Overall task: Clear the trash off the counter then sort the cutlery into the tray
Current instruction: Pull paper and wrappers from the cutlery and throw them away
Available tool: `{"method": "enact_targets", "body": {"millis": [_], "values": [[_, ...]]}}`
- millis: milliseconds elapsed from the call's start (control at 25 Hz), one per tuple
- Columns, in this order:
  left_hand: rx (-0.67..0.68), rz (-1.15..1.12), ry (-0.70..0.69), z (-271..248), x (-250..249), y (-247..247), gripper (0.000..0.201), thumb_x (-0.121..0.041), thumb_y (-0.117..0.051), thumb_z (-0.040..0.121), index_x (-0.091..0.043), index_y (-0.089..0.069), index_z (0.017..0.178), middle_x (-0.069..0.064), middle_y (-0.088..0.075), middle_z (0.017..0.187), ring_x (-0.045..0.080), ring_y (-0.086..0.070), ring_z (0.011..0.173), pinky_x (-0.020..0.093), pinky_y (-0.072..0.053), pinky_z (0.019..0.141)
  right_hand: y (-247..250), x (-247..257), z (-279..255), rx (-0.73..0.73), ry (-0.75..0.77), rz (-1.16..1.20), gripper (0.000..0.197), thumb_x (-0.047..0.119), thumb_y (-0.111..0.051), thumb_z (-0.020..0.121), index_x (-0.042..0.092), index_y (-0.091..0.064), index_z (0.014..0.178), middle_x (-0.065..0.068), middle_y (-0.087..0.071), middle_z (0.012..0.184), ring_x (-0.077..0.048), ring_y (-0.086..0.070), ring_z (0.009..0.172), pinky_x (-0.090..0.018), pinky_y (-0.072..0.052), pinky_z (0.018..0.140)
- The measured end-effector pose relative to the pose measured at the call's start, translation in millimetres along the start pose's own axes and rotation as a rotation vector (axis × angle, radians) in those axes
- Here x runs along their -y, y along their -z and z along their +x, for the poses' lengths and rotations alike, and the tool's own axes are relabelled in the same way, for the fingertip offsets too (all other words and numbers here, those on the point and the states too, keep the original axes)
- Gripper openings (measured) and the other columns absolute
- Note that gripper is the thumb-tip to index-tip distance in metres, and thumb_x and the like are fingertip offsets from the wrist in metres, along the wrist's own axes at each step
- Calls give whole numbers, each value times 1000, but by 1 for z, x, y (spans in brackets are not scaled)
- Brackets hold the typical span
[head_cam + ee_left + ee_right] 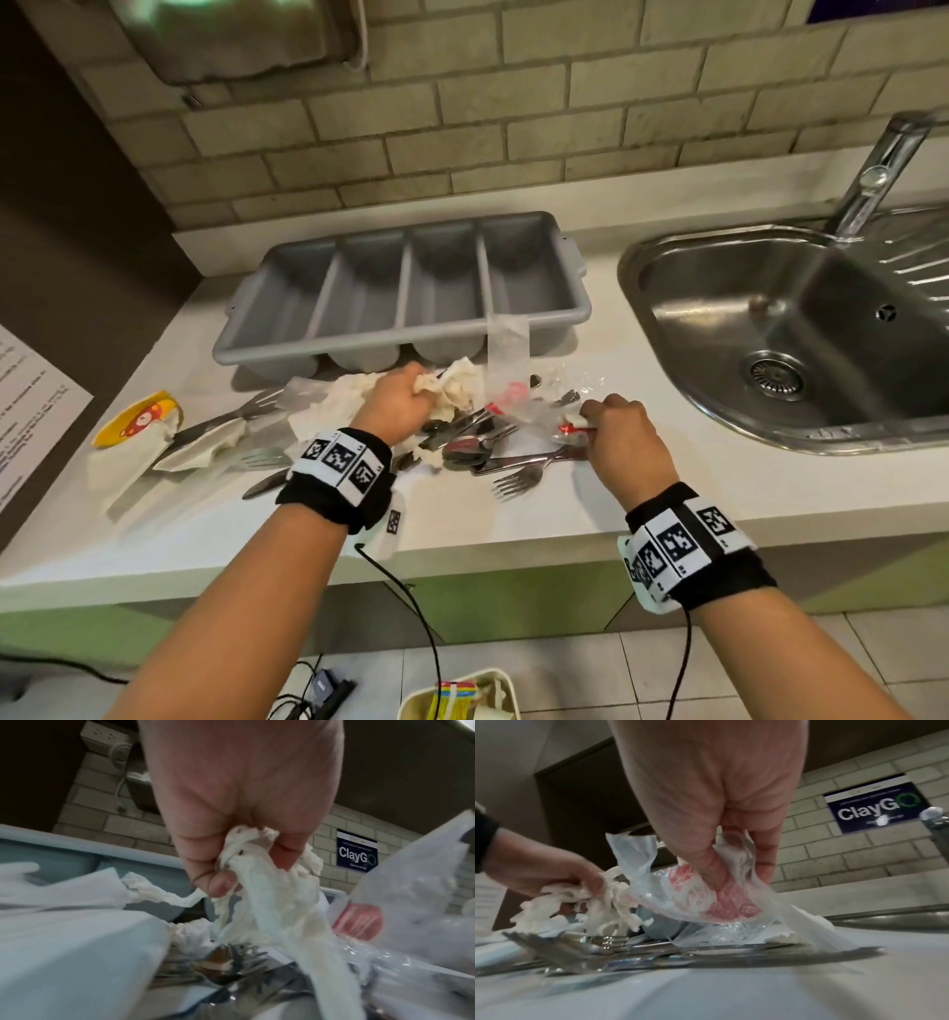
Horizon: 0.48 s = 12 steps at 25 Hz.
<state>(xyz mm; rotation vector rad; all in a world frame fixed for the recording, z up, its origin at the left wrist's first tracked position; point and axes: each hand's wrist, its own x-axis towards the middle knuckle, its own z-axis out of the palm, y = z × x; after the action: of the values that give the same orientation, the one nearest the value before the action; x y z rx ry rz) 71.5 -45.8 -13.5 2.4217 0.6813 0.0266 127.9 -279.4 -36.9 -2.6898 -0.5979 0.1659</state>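
The left hand [398, 406] is clenched round a crumpled white tissue [259, 892], lifted just above the cutlery pile [477, 447]. The right hand [624, 437] pinches a clear plastic wrapper with red print [706, 898] between thumb and fingers, its loose end trailing onto the counter [667, 493]. Beneath and between both hands lie tangled forks, spoons and knives, partly covered by more tissue [328, 411] and plastic. A clear strip [506, 354] hangs over the front rim of the grey four-compartment tray [411, 329], which sits behind the pile toward the counter's back edge. Toward the counter's left end a yellow printed wrapper [136, 419] and white napkins [200, 447] overlie a fork and a knife. The steel sink [801, 334] fills the right end. A bin [457, 699] stands on the floor below the front edge.
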Motion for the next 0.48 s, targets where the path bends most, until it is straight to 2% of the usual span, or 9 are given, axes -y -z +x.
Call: {"method": "enact_targets", "body": {"millis": [80, 160, 240, 320, 400, 480], "values": [[48, -61, 44, 4, -5, -12, 37, -20, -52, 89, -6, -52, 124, 19, -59, 125, 32, -55, 113, 33, -42, 93, -2, 6, 1, 37, 30, -81, 33, -2, -41, 88, 8, -57, 116, -15, -58, 110, -32, -48, 107, -39, -49, 78], [68, -123, 72, 10, -16, -23, 45, -36, -52, 89, -7, -56, 123, 17, -59, 127, 31, -55, 116, 36, -42, 99, -4, 11, 2, 59, 65, -126, 36, -4, -39, 88, 8, -56, 118, -15, -56, 115, -32, -46, 111, -38, -49, 82], [125, -78, 93, 21, -26, -35, 61, -57, -48, 85, -7, -61, 118, 16, -62, 125, 31, -56, 116, 35, -43, 100, -8, 17, 3, 79, 85, -156, 38, -5, -38, 88, 8, -56, 118, -14, -55, 118, -31, -45, 114, -37, -49, 85], [190, 45, 120, 34, -35, -44, 71, -68, -52, 76, -9, -64, 113, 13, -64, 122, 29, -59, 113, 32, -45, 94, -10, 22, 4, 87, 105, -180, 37, -6, -38, 88, 8, -56, 117, -13, -54, 120, -31, -44, 116, -37, -49, 87], [245, 166, 126, 46, -39, -48, 61, -60, -68, 67, -9, -66, 101, 10, -68, 113, 27, -63, 104, 30, -48, 83, -11, 24, 5, 84, 123, -188, 37, -6, -38, 88, 8, -56, 117, -13, -55, 120, -30, -43, 116, -36, -49, 89], [286, 227, 131, 52, -39, -52, 49, -43, -79, 63, -8, -67, 96, 10, -71, 108, 26, -66, 97, 31, -53, 82, -11, 25, 6, 85, 133, -190, 37, -6, -37, 88, 8, -55, 118, -13, -54, 120, -30, -43, 117, -36, -48, 89]]}}
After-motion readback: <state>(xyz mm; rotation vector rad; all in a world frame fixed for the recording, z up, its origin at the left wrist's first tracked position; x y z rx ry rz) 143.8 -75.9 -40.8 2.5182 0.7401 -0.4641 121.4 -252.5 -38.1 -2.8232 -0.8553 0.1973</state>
